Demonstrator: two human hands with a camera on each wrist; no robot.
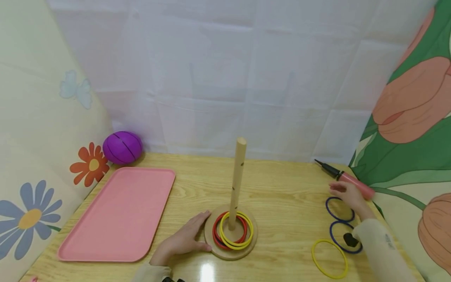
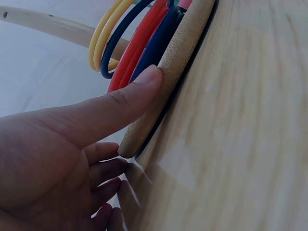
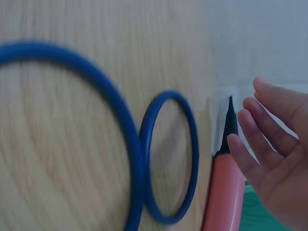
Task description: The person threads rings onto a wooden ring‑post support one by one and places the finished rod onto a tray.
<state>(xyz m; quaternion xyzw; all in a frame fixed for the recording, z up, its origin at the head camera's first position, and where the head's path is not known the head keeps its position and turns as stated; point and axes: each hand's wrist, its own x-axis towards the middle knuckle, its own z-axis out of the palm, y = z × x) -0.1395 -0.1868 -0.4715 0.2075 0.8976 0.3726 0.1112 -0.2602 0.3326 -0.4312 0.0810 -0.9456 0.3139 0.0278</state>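
Observation:
A round wooden base (image 1: 243,254) carries an upright wooden post (image 1: 237,180) with several red, yellow and dark blue rings (image 2: 139,53) stacked around it. My left hand (image 1: 186,237) rests against the base's left edge. Its thumb (image 2: 130,89) lies straight along the rim, and the other fingers reach the edge farther round. Over the right side of the table, my right hand (image 1: 349,196) hovers with relaxed fingers and holds nothing. Just below it lies a blue ring (image 1: 327,209), touching a second blue ring (image 1: 331,233). Nearer the front is a yellow ring (image 1: 313,258).
A pink hand pump (image 1: 357,186) with a black nozzle lies beyond my right hand, by the table's right edge. To the left is a pink tray (image 1: 116,211), with a purple ball (image 1: 122,147) behind it. Cloth sheets stand around the back and sides.

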